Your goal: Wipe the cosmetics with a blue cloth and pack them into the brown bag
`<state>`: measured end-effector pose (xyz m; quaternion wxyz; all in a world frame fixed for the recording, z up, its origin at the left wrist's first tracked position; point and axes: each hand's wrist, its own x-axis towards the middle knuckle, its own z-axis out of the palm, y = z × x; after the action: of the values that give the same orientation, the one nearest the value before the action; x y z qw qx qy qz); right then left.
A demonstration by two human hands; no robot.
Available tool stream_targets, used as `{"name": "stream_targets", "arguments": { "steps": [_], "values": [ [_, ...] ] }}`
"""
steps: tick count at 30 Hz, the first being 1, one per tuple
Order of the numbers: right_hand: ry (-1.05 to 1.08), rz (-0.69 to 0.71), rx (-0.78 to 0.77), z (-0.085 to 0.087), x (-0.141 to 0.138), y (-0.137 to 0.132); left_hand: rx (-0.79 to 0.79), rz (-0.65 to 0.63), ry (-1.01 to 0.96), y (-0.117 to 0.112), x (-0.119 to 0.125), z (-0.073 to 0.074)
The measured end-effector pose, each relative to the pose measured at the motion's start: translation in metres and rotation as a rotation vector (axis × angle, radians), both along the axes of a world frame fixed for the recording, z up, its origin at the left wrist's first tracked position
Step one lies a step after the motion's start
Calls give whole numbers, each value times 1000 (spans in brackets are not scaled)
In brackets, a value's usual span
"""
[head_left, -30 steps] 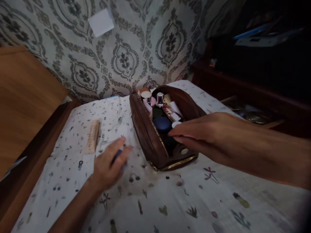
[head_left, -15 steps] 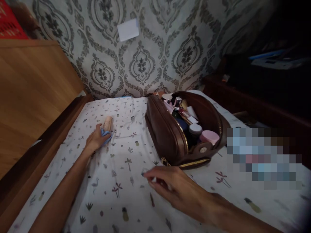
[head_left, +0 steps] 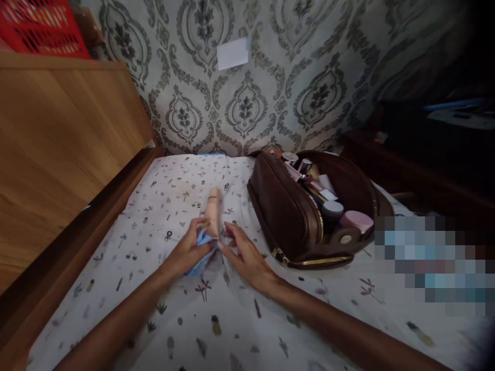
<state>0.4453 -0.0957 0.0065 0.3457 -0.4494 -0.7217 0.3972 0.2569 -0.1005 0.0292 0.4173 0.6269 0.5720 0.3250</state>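
Note:
My left hand [head_left: 189, 246] is closed around a crumpled light-blue cloth [head_left: 201, 255] and the lower end of a peach cosmetic tube [head_left: 212, 208]. The tube points away from me, and small print on it is too blurred to read. Just right of its lower end is my right hand [head_left: 247, 255], fingers apart and holding nothing; whether a fingertip touches the tube I cannot tell. To the right stands a brown makeup bag [head_left: 286, 206], unzipped. Inside it show a grey-lidded jar [head_left: 332, 208], a pink-lidded jar [head_left: 358, 221] and several other cosmetics.
A white sheet [head_left: 154, 319] printed with plants and birds covers the surface. At left rises a wooden cabinet [head_left: 69, 134] with a red basket [head_left: 50, 31] on top. Patterned wallpaper [head_left: 247, 108] is behind. A pixelated patch hides something at right.
My left hand has moved right with the cloth and tube. My right hand has come up and left beside the tube, its fingers spreading. The view has turned left.

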Motion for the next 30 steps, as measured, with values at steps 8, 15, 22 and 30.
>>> {"name": "stream_targets", "arguments": {
  "steps": [8, 15, 22, 30],
  "values": [
    [-226, -77, -1, 21, -36, 23, 243, 121, 207, 29, -22, 18],
    [-389, -124, -51, 27, -65, 56, 399, 101, 434, 51, -47, -14],
    [-157, -66, -104, 10, -28, 52, 354, 225, 639, 44, -125, -21],
    [-26, 79, -84, 5, 24, 1, 303, 529, 752, 41, -160, 13]
  ]
}}
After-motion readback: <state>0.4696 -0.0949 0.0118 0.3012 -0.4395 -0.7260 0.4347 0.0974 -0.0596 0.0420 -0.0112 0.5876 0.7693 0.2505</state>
